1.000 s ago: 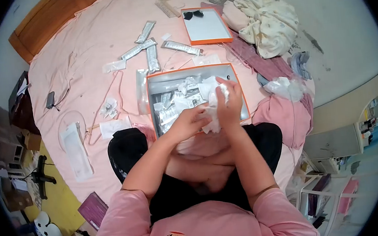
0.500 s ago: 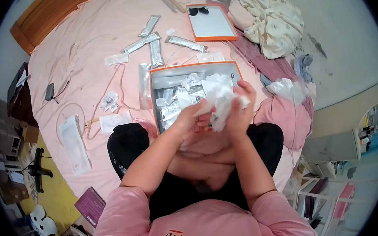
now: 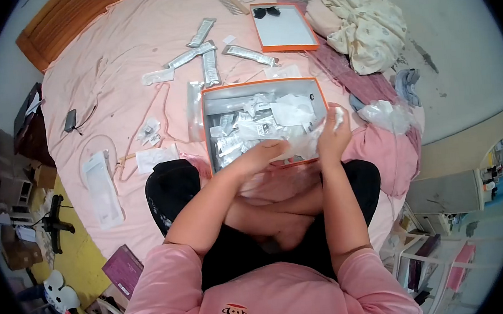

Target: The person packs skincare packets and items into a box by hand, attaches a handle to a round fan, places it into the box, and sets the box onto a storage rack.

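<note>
A crumpled whitish wrapper [image 3: 305, 147], partly see-through, stretches between my two hands over the front right of an orange-rimmed box [image 3: 262, 83]. My left hand [image 3: 265, 153] pinches its left end, fingers partly hidden. My right hand [image 3: 334, 140] is closed round the other end, and some white material shows above its fingers. Inside the box lie several small silver-and-white packets [image 3: 228, 146] and a flat white piece [image 3: 293, 111]. What the wrapper contains, if anything, cannot be made out.
Several long silver sachets [image 3: 210, 67] lie behind the box on the pink sheet [image 3: 114, 67]. An orange-edged lid [image 3: 284, 29] holds a black bow-like item. To the left are a hanger [image 3: 164, 113] and a white pouch [image 3: 103, 189]; clear plastic [image 3: 385, 117] lies right.
My hands have moved apart, the right one to the right, stretching the wrapper between them. The white piece in the box now shows plainly. The view has shifted slightly.
</note>
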Demonstrator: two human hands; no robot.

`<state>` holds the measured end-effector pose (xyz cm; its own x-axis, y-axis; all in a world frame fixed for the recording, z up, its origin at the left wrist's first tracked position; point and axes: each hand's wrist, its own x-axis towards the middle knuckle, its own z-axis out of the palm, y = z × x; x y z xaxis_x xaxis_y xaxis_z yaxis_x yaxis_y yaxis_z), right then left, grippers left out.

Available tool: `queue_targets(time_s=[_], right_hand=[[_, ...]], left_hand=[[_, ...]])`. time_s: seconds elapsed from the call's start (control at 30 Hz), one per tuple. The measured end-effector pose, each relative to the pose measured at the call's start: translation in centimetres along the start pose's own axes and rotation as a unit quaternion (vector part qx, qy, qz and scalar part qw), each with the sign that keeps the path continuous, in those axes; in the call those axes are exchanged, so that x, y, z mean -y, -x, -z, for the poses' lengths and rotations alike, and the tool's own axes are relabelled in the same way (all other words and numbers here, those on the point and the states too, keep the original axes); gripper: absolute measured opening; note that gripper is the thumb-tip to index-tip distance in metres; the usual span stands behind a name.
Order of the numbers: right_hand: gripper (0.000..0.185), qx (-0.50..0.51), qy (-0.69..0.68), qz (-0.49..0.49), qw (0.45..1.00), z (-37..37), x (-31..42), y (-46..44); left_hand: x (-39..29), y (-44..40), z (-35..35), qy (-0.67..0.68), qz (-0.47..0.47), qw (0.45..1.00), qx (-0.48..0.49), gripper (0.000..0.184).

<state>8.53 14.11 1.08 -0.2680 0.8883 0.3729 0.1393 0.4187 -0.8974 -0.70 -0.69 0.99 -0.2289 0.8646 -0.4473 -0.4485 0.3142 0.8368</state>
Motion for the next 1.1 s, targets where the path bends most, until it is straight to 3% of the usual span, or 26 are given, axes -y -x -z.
queue_targets(time_s=[0.07, 0.1, 0.13, 0.17, 0.2, 0.27, 0.33, 0.4, 0.47, 0.53, 0.6, 0.7, 0.8, 0.83, 0.93, 1.03, 1.1], right_hand=[[0.020, -0.029, 0.001, -0.021, 0.999, 0.3, -1.4, -0.4], [0.020, -0.029, 0.000, -0.033, 0.999, 0.5, -2.0, -0.3], [0.020, -0.029, 0.000, -0.045, 0.999, 0.6, -2.6, -0.2], [0.021, -0.038, 0.034, 0.039, 0.998, 0.3, -3.1, 0.3], [0.021, -0.020, 0.052, 0.028, 0.998, 0.3, -3.6, 0.7], [0.022, 0.014, 0.083, 0.008, 0.996, 0.2, -4.7, 1.4], [0.022, 0.021, 0.098, 0.015, 0.995, 0.3, -6.4, 1.7], [0.022, 0.030, 0.121, 0.023, 0.992, 0.4, -7.1, 2.0], [0.022, 0.043, 0.118, 0.053, 0.991, 0.2, -7.8, 2.2], [0.022, 0.061, 0.134, 0.065, 0.987, 0.5, -7.7, 2.0], [0.021, 0.086, 0.169, 0.054, 0.980, 0.9, -7.0, 2.3], [0.020, 0.105, 0.175, 0.046, 0.978, 1.1, -6.9, 2.5], [0.020, 0.102, 0.181, 0.075, 0.975, 1.3, -6.9, 2.6], [0.020, 0.097, 0.182, 0.088, 0.975, 1.2, -7.1, 2.6], [0.020, 0.095, 0.182, 0.097, 0.974, 1.3, -7.2, 2.7], [0.019, 0.091, 0.166, 0.096, 0.977, 1.1, -7.2, 2.7], [0.018, 0.078, 0.108, 0.064, 0.989, 1.0, -6.9, 2.7]], left_hand=[[1.2, -0.9, 2.1, -0.219, -0.134, 0.964, -0.063, 0.039], [0.8, -0.9, 2.9, -0.358, -0.155, 0.912, -0.125, 0.040], [0.7, -1.0, 3.5, -0.389, -0.170, 0.893, -0.149, 0.041], [0.8, -1.3, 4.0, -0.419, -0.185, 0.872, -0.173, 0.042], [0.9, -1.6, 4.5, -0.448, -0.199, 0.849, -0.196, 0.043], [-0.1, -2.2, 6.0, -0.445, -0.188, 0.816, -0.318, 0.039], [-2.7, -1.5, 7.9, -0.356, -0.208, 0.791, -0.452, 0.038], [-2.3, -2.6, 12.6, -0.240, -0.348, 0.729, -0.539, 0.037], [1.6, -5.9, 18.5, -0.196, -0.297, 0.667, -0.655, 0.045], [5.6, -8.7, 21.6, -0.235, -0.145, 0.657, -0.702, 0.056], [7.8, -9.7, 22.0, -0.204, 0.001, 0.742, -0.638, 0.060], [8.5, -8.7, 22.6, -0.202, 0.080, 0.820, -0.529, 0.051], [7.0, -7.7, 21.6, -0.220, 0.034, 0.813, -0.538, 0.041], [6.5, -7.6, 21.1, -0.261, -0.046, 0.739, -0.620, 0.035], [2.1, -5.1, 18.1, -0.203, -0.179, 0.715, -0.644, 0.030], [-0.4, -3.2, 15.3, -0.037, -0.361, 0.780, -0.509, 0.027], [-1.9, -1.6, 11.4, -0.051, -0.350, 0.831, -0.430, 0.026]])
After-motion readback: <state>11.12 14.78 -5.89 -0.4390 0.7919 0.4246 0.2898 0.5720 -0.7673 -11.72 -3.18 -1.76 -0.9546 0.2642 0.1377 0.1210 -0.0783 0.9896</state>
